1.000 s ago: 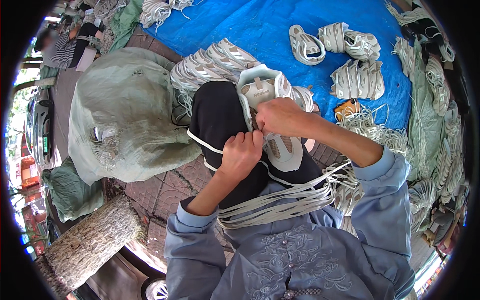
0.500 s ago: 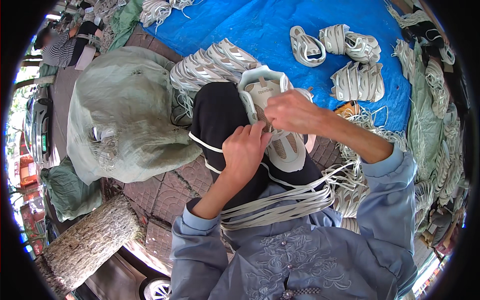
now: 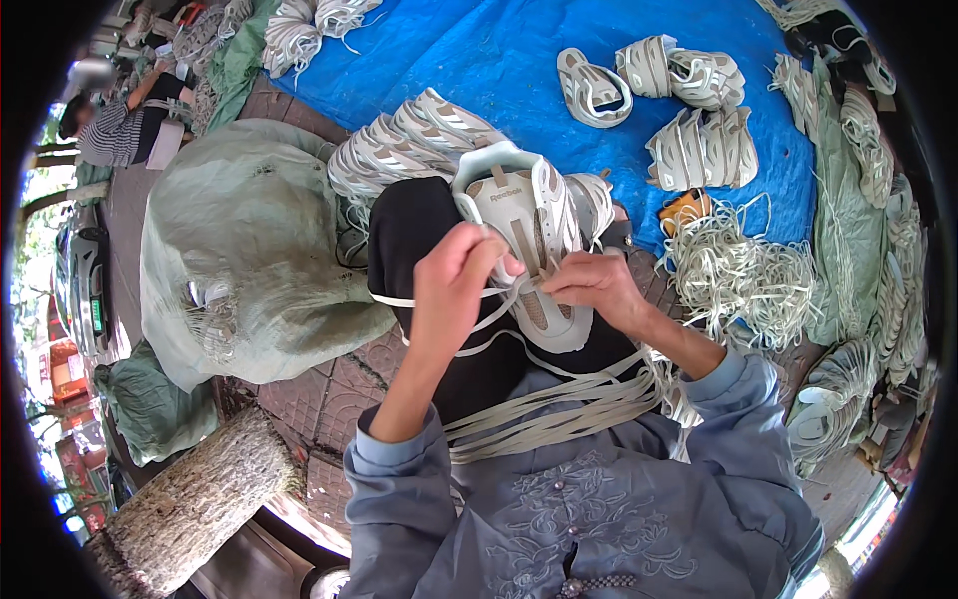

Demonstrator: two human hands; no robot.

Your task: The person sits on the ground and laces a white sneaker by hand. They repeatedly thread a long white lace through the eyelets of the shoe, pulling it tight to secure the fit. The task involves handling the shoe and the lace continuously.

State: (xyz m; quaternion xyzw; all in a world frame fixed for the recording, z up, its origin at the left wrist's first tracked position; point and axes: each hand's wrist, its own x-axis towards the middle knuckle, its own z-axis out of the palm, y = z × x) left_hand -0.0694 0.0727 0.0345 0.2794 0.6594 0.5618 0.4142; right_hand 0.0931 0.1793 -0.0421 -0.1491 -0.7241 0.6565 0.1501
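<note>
Beige mesh and off-white panels make up the shoe upper [image 3: 551,222] on your lap, toe toward you, opening away, against your black trousers [image 3: 404,225]. Judge it light and flexible: the padded collar and tongue should give, while the toe panels look firmer. It looks easiest to steady by the side panels beside the eyelets, without crushing the mesh. Your left hand [image 3: 457,280] has its fingers curled closed on the lace [image 3: 493,293]; your right hand [image 3: 597,290] pinches the lace near the lower eyelets. That lace looks flat, soft and light, easily twisted. Loose spare laces [image 3: 539,407] lie across your lap.

Beyond your left knee, a big grey-green sack [image 3: 254,240] bulges; you cannot tell what fills it. Nearer the tree trunk [image 3: 205,499] sits a darker green sack [image 3: 155,404], contents likewise hidden. Ahead, a blue tarp [image 3: 479,60] carries stacked uppers [image 3: 704,150].
</note>
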